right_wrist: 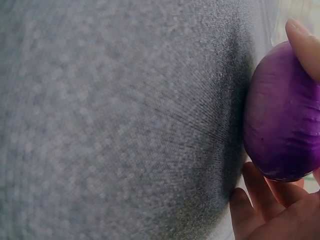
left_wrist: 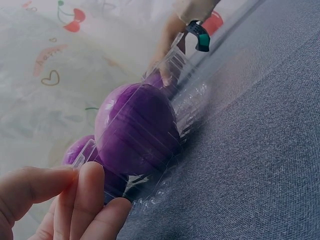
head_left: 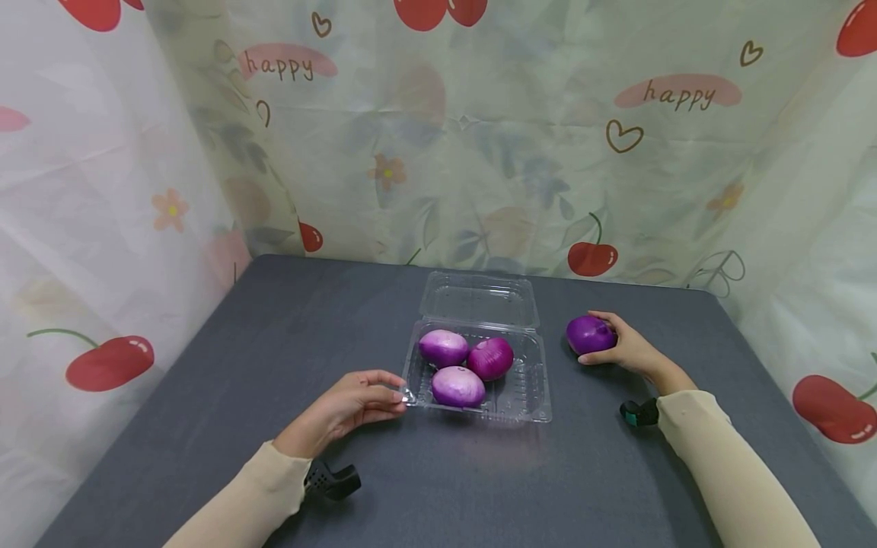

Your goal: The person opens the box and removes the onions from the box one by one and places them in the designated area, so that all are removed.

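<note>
A clear plastic clamshell box point(head_left: 524, 380) lies with its lid point(head_left: 479, 298) folded back, away from the person. Inside, toward the left, sit three purple onions, among them a pale one point(head_left: 458, 387) at the front and a darker one point(head_left: 490, 358) on the right. My left hand point(head_left: 359, 403) pinches the box's front left corner between thumb and fingers, which the left wrist view shows close up. Right of the box, my right hand point(head_left: 633, 352) grips another purple onion point(head_left: 591, 335), thumb on one side and fingers on the other, close over the table.
The dark grey table point(head_left: 329, 320) reaches back to a printed curtain point(head_left: 473, 152) with cherries and hearts, which also hangs along both sides. Black camera mounts point(head_left: 332, 481) sit at the wrists, under cream sleeves.
</note>
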Action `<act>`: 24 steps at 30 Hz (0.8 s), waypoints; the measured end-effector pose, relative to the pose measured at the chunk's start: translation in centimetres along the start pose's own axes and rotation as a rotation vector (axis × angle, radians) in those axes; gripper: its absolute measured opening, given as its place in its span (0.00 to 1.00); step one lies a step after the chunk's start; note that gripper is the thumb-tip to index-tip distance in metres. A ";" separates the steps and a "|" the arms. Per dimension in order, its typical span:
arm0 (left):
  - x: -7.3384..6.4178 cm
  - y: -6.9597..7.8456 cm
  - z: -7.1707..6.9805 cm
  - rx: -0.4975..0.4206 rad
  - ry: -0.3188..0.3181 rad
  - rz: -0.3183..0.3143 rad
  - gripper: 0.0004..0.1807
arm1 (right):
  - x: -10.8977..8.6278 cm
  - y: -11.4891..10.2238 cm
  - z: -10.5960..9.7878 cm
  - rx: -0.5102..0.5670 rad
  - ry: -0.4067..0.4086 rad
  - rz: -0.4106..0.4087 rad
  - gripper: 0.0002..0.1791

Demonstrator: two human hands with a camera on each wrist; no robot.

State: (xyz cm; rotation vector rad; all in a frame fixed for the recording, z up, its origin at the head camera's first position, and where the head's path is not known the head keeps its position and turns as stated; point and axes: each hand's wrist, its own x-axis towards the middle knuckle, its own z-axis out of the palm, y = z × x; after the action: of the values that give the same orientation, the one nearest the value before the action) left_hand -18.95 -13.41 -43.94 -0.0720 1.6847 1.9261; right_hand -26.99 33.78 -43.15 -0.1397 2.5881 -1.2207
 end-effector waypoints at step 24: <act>-0.1 0.1 0.0 -0.001 -0.007 -0.005 0.11 | 0.1 0.3 0.0 0.031 -0.032 -0.031 0.56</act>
State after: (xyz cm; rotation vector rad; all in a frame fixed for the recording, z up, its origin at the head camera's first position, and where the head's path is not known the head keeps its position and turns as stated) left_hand -18.92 -13.48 -43.82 -0.0693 1.6779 1.9212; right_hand -27.06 33.94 -43.36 -0.1917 2.5472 -1.2583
